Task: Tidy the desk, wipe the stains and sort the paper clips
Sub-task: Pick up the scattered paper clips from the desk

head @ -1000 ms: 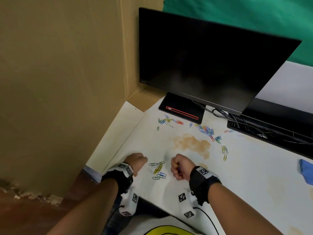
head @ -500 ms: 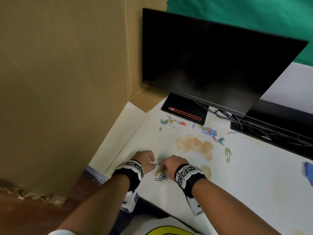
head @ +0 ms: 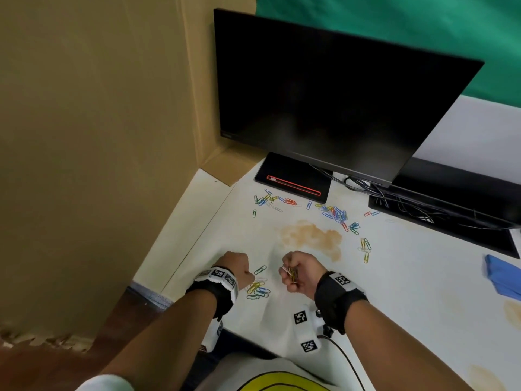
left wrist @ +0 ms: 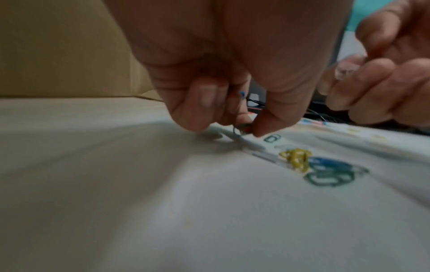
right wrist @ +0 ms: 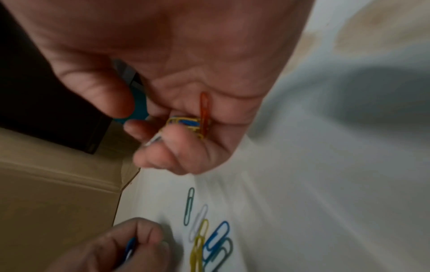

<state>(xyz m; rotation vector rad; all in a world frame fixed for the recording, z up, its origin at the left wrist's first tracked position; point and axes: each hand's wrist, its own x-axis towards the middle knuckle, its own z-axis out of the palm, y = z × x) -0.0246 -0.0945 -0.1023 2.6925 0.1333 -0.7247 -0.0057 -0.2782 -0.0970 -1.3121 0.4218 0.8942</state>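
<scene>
My right hand is curled round a bunch of paper clips, red, yellow, blue and white, held just above the white desk. My left hand rests fingers-down on the desk and pinches a blue clip against its fingers. Between the hands lies a small pile of clips, yellow, blue, green and white. More coloured clips are scattered in front of the monitor base. A brown stain spreads behind the right hand.
A black monitor stands at the back, with tangled cables to its right. A cardboard wall closes off the left side. A blue cloth lies at the right edge. Fainter stains mark the desk on the right.
Half a second ago both hands met over the small pile. The right hand has since drawn back to the right, its bunch of clips now showing.
</scene>
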